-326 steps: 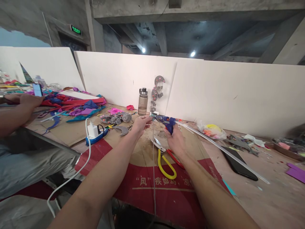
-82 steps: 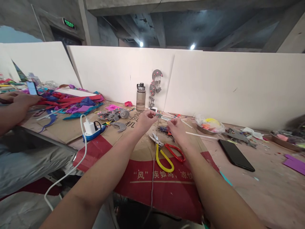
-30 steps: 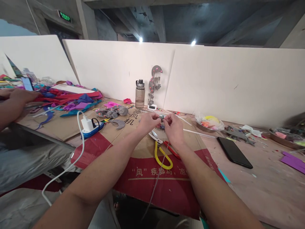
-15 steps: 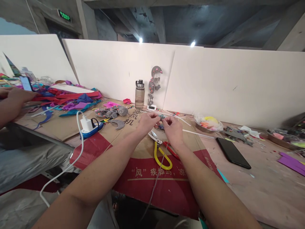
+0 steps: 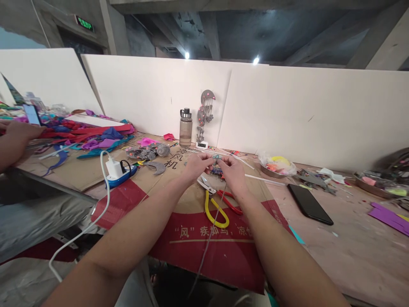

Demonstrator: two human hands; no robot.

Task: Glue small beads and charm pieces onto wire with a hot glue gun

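Both hands meet above the cardboard, fingertips pinched together on a small grey-green piece. My left hand holds it from the left and my right hand from the right. Its exact shape is partly covered by the fingers. A thin grey cord runs down from beneath my right hand, over the board's front edge. Just below the hands lie scissors, blades apart, with one yellow and one red handle. Small dark blue bits show on the cardboard behind the fingers.
Red-and-brown cardboard covers the table. Behind stand a water bottle, a small clock and a grey moon-shaped hanging ornament. A black phone lies right; a blue power strip left. Another person's hand is at far left.
The view has shifted slightly. The fingers have moved a little on the small piece, and more of its grey-green surface shows between them. The scissors lie as before.
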